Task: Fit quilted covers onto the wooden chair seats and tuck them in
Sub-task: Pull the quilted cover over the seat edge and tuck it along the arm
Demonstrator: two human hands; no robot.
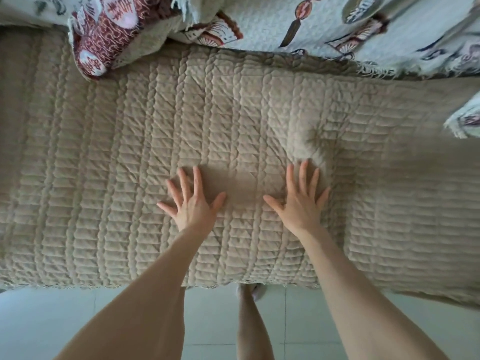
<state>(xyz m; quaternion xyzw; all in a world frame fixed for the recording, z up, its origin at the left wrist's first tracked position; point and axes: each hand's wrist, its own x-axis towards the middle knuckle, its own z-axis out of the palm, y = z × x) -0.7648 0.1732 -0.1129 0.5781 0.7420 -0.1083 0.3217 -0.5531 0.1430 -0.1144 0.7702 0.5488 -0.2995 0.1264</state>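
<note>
A beige quilted cover (130, 152) lies spread over the whole seat from left to right, hiding the wood beneath. My left hand (192, 201) rests flat on it near the middle, fingers spread. My right hand (298, 198) lies flat beside it, fingers spread, just below a raised wrinkle (309, 141) in the cover. Neither hand holds anything. The cover's front edge (233, 284) hangs over the seat front.
A pale patterned throw (337, 29) with fringed edges drapes along the back, and a red-and-white patterned part (104, 40) bunches at the back left. Pale floor tiles (65, 320) lie below the seat front, with my leg and foot (249, 320) close to it.
</note>
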